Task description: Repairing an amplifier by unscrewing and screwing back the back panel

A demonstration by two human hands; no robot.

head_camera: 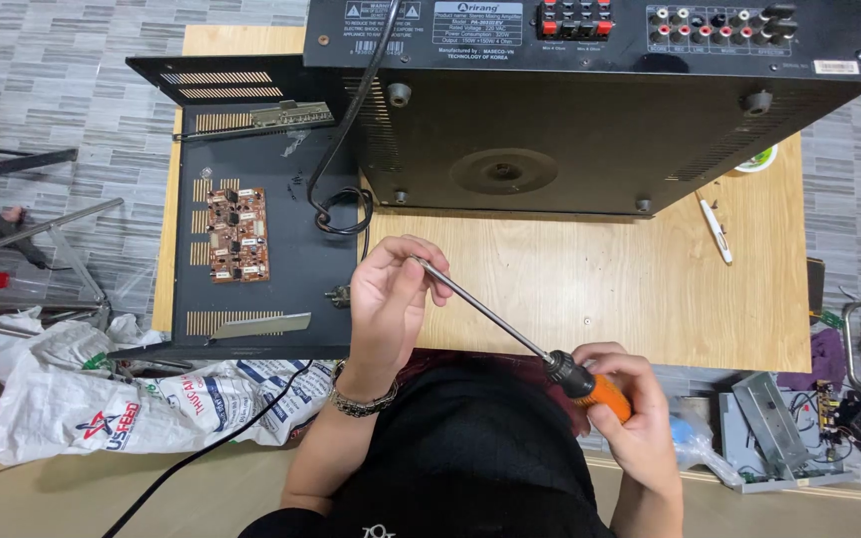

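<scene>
1. Orange-handled screwdriver [550, 359] is held in both hands, above the near edge of the wooden table [650, 289], shaft running diagonally up-left.
2. Right hand [630, 408] is wrapped tight round the handle, fingers closed.
3. Left hand [391, 299] pinches the shaft tip between thumb and fingertips; a metal bracelet [361, 402] sits on that wrist.
4. Black amplifier [590, 90] stands tipped up at the far side of the table, underside towards the camera, rear jacks on top.
5. Its cable [346, 149] drops down to a coil just left of the amplifier.
6. Black cover [251, 219] lies flat on the left, with a brown circuit board [237, 235] on it.
7. White pen [717, 230] lies right of the amplifier, well apart from the hands.
8. White sack [122, 408] sits on the floor at the left.
</scene>
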